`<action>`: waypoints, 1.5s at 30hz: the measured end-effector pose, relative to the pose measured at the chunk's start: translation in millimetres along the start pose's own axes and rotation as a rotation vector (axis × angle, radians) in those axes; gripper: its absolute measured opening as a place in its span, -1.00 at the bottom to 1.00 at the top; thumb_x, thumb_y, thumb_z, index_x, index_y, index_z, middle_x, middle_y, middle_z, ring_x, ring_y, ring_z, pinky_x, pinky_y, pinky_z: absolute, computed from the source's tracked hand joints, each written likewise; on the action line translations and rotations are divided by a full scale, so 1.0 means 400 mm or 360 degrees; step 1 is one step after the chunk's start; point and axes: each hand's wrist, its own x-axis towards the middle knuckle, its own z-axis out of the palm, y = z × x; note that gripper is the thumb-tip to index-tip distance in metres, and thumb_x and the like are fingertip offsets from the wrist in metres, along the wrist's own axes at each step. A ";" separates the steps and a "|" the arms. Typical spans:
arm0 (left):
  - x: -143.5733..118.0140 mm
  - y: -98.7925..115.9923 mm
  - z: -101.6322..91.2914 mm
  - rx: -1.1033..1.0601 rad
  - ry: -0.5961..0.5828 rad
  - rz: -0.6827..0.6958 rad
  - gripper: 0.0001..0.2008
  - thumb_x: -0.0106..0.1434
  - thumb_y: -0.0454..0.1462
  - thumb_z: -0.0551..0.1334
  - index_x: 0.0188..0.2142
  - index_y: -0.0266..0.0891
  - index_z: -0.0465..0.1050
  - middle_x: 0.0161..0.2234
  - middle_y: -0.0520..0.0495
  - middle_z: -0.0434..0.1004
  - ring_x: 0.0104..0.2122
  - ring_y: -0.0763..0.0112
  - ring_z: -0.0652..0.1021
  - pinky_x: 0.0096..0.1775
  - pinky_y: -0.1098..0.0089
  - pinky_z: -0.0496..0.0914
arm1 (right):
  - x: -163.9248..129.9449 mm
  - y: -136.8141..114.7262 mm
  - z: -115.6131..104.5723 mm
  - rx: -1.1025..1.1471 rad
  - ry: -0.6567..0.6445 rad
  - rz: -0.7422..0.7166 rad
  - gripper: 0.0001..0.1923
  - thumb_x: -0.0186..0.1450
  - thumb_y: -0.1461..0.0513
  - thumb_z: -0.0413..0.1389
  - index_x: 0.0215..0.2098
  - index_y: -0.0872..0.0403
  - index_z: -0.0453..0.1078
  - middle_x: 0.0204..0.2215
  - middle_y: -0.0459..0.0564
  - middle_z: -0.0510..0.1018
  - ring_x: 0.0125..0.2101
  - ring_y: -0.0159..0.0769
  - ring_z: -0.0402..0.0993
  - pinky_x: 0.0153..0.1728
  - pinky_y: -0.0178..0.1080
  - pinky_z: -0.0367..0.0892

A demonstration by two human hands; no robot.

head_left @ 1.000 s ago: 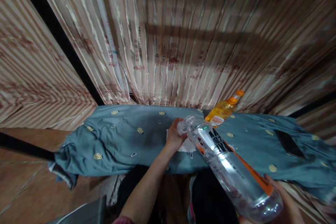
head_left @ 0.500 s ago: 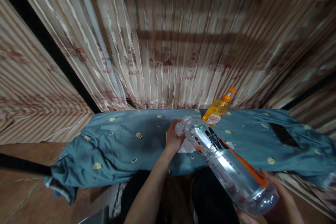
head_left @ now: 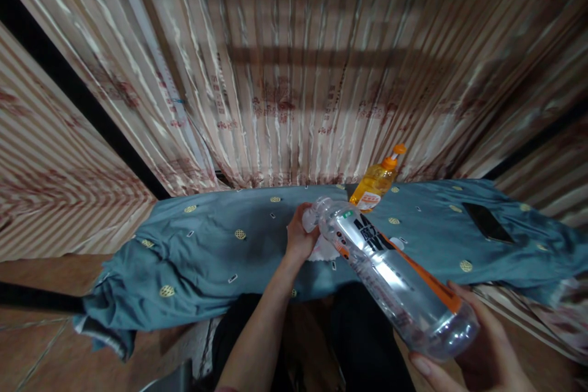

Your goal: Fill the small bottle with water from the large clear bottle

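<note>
Centrally, one large clear bottle (head_left: 395, 278), silver-and-orange label, tilted, held above the near edge of a blue-green patterned cloth (head_left: 211, 257); its neck points away to the left, its base lies toward the lower right; whether any liquid is inside cannot be told.
Right hand (head_left: 487, 343): grasping the bottle at its base, thumb on the near side, fingers on the far side.
Left hand (head_left: 299, 239): at the neck end, fingers curled around a small clear piece (head_left: 309, 219); whether this piece touches the bottle's mouth is unclear.
Beneath the left hand: a white scrap (head_left: 323, 250), partly hidden.
Behind the neck: one amber bottle (head_left: 374, 182) with an orange pump-style top, standing on the cloth.
Beside the label: a white disc (head_left: 397, 243), partly covered by the bottle.
Far right, well apart: a dark phone (head_left: 487, 222), lying flat.
Hazards, by judgement: smooth plastic may slip at the base, since one hand seems to bear most of the weight; a sideways swing of the neck could topple the amber bottle; too firm a squeeze could dent the thin wall; any liquid inside could wet the cloth if the neck tips lower
</note>
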 end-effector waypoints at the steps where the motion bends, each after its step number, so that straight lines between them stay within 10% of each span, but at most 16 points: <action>1: 0.000 0.000 -0.001 0.0003 -0.0001 0.0000 -0.59 0.10 -0.31 0.36 -0.03 -0.19 0.41 -0.08 -0.08 0.61 -0.10 0.23 0.61 0.01 0.25 0.46 | 0.000 -0.002 0.000 0.0000 -0.0008 0.0008 -0.09 0.03 0.09 0.41 0.29 0.04 0.23 0.09 0.13 0.52 -0.07 -0.01 0.59 -0.24 -0.17 0.60; 45: -0.001 -0.003 -0.003 0.0020 -0.0014 0.0033 -0.60 0.09 -0.29 0.36 -0.05 -0.18 0.40 -0.09 -0.09 0.60 -0.11 0.21 0.61 -0.03 0.26 0.48 | 0.006 -0.042 -0.002 -0.0175 0.0005 -0.0036 -0.06 0.07 -0.01 0.37 0.34 0.03 0.17 0.07 0.11 0.53 -0.08 0.00 0.60 -0.21 -0.11 0.60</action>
